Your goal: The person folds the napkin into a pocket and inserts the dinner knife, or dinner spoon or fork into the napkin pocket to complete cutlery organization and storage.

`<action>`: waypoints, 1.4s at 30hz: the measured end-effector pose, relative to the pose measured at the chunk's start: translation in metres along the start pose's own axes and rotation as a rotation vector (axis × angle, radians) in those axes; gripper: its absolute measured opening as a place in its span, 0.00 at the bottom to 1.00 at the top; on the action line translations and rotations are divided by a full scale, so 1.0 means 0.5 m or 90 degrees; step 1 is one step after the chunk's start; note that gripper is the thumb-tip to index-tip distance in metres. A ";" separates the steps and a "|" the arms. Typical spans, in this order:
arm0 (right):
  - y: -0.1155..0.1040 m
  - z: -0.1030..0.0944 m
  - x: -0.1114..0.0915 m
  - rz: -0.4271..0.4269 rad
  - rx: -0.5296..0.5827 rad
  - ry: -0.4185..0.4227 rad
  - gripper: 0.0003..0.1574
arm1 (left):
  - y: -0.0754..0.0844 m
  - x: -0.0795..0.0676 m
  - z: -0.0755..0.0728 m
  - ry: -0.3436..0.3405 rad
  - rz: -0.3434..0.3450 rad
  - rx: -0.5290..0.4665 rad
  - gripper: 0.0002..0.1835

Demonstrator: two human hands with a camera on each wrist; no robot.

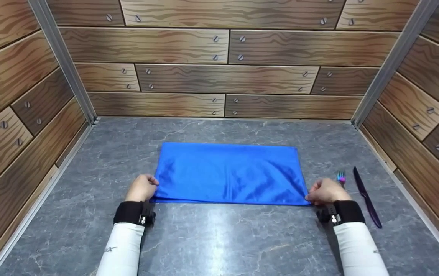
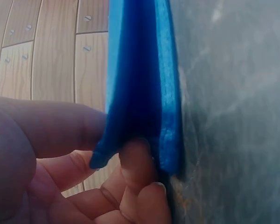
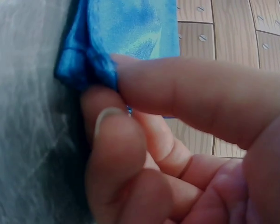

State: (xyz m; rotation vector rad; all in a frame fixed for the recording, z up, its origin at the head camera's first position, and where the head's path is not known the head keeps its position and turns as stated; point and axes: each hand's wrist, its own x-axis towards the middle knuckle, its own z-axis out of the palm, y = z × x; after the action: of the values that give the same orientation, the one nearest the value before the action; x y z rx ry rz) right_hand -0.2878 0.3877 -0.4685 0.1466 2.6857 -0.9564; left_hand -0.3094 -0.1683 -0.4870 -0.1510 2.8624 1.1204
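Observation:
A shiny blue cloth (image 1: pixel 227 172) lies folded into a wide rectangle on the grey table. At its near left corner my left hand (image 1: pixel 142 188) pinches the upper layer. The left wrist view shows a gap between the raised upper layer and the lower layer (image 2: pixel 168 107), with a fingertip inside it. My right hand (image 1: pixel 324 190) holds the near right corner between thumb and fingers. There, in the right wrist view, the cloth's edges (image 3: pixel 95 60) lie close together.
Just beyond my right hand is a fork (image 1: pixel 341 177) with shiny multicoloured tines, its handle mostly hidden by the hand. A dark purple knife (image 1: pixel 367 197) lies to its right. Wood-patterned walls (image 1: pixel 227 78) enclose the grey marbled table (image 1: pixel 219 237) at the back and both sides.

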 end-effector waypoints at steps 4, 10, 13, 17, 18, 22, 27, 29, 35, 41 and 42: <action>-0.001 0.000 0.000 0.002 -0.006 0.006 0.11 | 0.001 -0.001 -0.002 -0.005 0.011 0.007 0.07; -0.001 0.000 -0.002 0.001 -0.008 0.014 0.11 | -0.003 -0.001 -0.003 -0.005 0.018 0.001 0.04; -0.001 0.001 -0.001 0.000 -0.008 0.016 0.11 | -0.004 -0.001 -0.002 -0.006 0.017 -0.013 0.03; -0.001 -0.001 -0.001 0.001 -0.009 0.023 0.10 | -0.003 0.000 -0.002 -0.015 0.024 -0.017 0.04; -0.001 -0.001 -0.001 0.003 -0.008 0.025 0.11 | -0.003 0.000 -0.003 -0.018 0.025 -0.018 0.05; 0.001 -0.003 -0.001 0.001 -0.012 0.022 0.11 | -0.002 -0.001 -0.003 -0.023 0.024 -0.013 0.07; 0.001 -0.004 -0.002 0.002 -0.021 0.026 0.12 | -0.001 -0.004 -0.003 -0.017 0.013 -0.009 0.06; 0.002 -0.004 -0.002 0.004 -0.017 0.026 0.12 | 0.000 -0.004 -0.003 -0.012 0.015 -0.004 0.05; 0.005 -0.003 0.001 0.004 0.002 0.021 0.11 | -0.002 -0.003 -0.003 -0.006 0.016 0.004 0.02; 0.005 -0.002 0.001 -0.006 -0.008 0.021 0.12 | -0.007 -0.003 -0.002 -0.005 0.008 0.005 0.05; 0.005 -0.002 0.000 -0.006 -0.009 0.022 0.12 | -0.007 -0.004 -0.002 -0.004 0.007 0.005 0.06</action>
State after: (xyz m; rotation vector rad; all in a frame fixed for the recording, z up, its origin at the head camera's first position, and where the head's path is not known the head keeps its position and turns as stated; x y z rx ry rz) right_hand -0.2878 0.3903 -0.4691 0.1489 2.7259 -0.9465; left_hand -0.3071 -0.1712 -0.4884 -0.1321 2.8646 1.1099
